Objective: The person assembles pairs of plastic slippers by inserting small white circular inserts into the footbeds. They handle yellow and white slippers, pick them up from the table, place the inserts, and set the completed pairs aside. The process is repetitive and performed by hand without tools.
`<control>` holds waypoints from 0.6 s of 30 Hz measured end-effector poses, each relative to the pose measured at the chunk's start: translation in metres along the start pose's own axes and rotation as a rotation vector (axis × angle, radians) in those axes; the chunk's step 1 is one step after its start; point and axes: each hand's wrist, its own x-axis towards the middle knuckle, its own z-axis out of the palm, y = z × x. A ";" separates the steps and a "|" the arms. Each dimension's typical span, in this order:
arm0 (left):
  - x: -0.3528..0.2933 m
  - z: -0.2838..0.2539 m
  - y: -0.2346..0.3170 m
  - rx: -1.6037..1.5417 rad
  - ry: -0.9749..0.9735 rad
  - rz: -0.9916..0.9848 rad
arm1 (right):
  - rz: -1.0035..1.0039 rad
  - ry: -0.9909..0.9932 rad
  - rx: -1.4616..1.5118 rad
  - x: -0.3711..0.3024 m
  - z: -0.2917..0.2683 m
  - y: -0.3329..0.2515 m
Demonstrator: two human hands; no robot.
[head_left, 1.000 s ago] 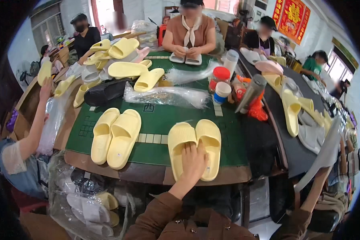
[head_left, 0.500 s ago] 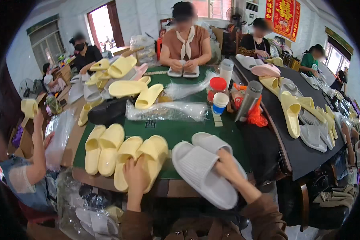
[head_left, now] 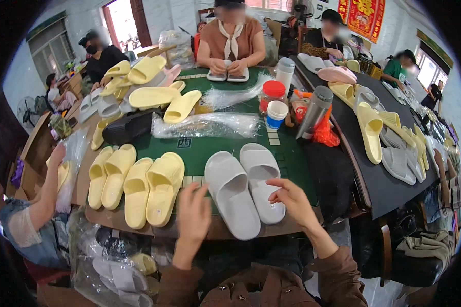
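A pair of grey slippers stands side by side at the near edge of the green table: the left grey slipper [head_left: 233,199] and the right grey slipper [head_left: 261,163]. My left hand [head_left: 193,217], blurred by motion, is open and empty just left of this pair. Open too, my right hand [head_left: 294,204] hovers at the heel of the right grey slipper; I cannot tell whether its fingertips touch. Left of my left hand is a pair of yellow slippers [head_left: 165,187], with another yellow pair [head_left: 119,176] beyond it.
Clear plastic bags [head_left: 207,127] lie behind the slippers, near a black slipper [head_left: 128,128] and piled yellow slippers [head_left: 153,98]. A paper cup [head_left: 276,115], a red-lidded jar [head_left: 272,94] and a grey flask [head_left: 315,112] stand right. A co-worker [head_left: 233,43] handles slippers opposite.
Both hands have let go: the left of the yellow pair, the right of the grey slippers. The grey slippers now stand straighter, side by side. The view has shifted slightly.
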 end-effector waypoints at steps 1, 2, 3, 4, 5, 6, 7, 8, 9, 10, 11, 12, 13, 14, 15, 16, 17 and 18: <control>0.003 0.012 0.011 -0.024 -0.036 0.078 | -0.021 -0.013 0.126 -0.001 0.006 -0.017; 0.008 0.021 0.023 -0.093 -0.051 0.140 | 0.002 -0.077 0.124 0.001 0.011 -0.035; 0.013 0.029 0.032 -0.165 -0.068 0.208 | 0.022 -0.136 0.120 0.005 0.015 -0.055; 0.021 0.039 0.038 -0.255 -0.085 0.199 | 0.044 -0.181 0.111 0.008 0.016 -0.074; 0.027 0.047 0.042 -0.342 -0.102 0.190 | 0.029 -0.221 0.148 0.015 0.019 -0.092; 0.034 0.054 0.043 -0.429 -0.118 0.180 | 0.015 -0.261 0.184 0.023 0.023 -0.111; 0.041 0.061 0.043 -0.385 -0.106 0.218 | 0.002 -0.295 0.216 0.032 0.027 -0.130; 0.047 0.066 0.041 -0.335 -0.098 0.251 | -0.068 -0.288 0.297 0.040 0.034 -0.152; 0.051 0.069 0.038 -0.281 -0.091 0.284 | -0.138 -0.283 0.383 0.050 0.041 -0.173; 0.048 0.073 0.027 -0.195 -0.099 0.279 | -0.297 -0.275 0.478 0.065 0.049 -0.185; 0.048 0.073 0.025 -0.148 -0.111 0.303 | -0.468 -0.251 0.562 0.075 0.049 -0.200; 0.047 0.076 0.020 -0.106 -0.120 0.321 | -0.587 -0.162 0.631 0.092 0.045 -0.203; 0.045 0.078 0.016 -0.061 -0.128 0.337 | -0.705 -0.072 0.698 0.107 0.040 -0.202; 0.044 0.081 0.016 -0.020 -0.115 0.368 | -0.678 0.064 0.800 0.116 0.036 -0.199; 0.039 0.085 0.015 0.027 -0.099 0.392 | -0.609 0.098 0.786 0.130 0.027 -0.178; 0.036 0.088 0.014 0.068 -0.081 0.417 | -0.542 0.134 0.763 0.148 0.016 -0.149; 0.037 0.091 0.016 0.051 -0.083 0.416 | -0.488 0.203 0.606 0.162 0.007 -0.113; 0.038 0.091 0.016 0.040 -0.082 0.411 | -0.395 0.281 0.554 0.167 0.008 -0.082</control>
